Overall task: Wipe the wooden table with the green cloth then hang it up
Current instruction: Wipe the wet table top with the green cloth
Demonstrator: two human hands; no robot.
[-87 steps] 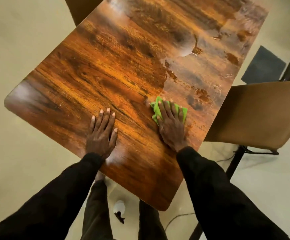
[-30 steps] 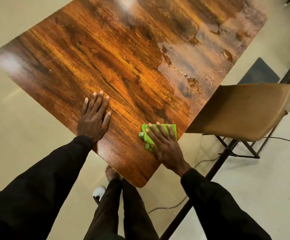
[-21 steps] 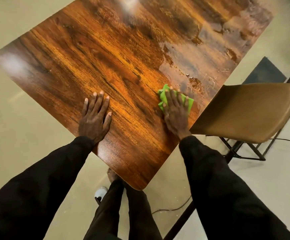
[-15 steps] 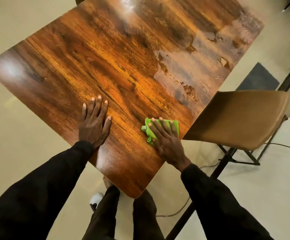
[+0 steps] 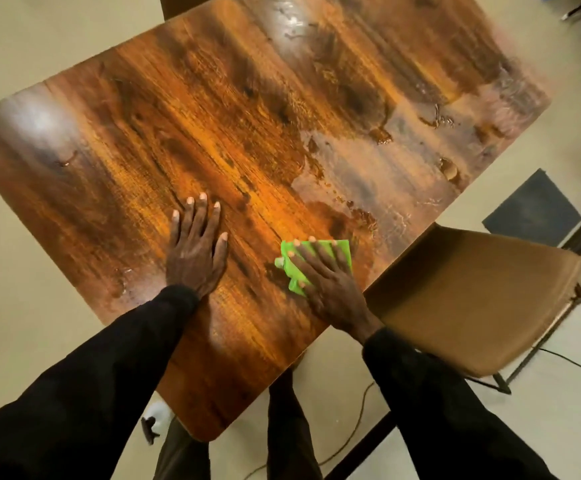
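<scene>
A glossy wooden table fills the view, with a wet streaked patch on its right half. A folded green cloth lies near the table's right edge. My right hand presses flat on the cloth with straight, spread fingers, covering most of it. My left hand rests flat on the bare wood to the left of the cloth, fingers straight. Both arms are in black sleeves.
A tan chair stands tight against the table's right edge. A dark mat lies on the floor beyond it. A white spray bottle sits on the floor under the near corner, and a cable runs across the floor.
My right hand has slid the green cloth back and forth along the table's right side, ending near the edge again. My left hand has stayed pressed on the wood.
</scene>
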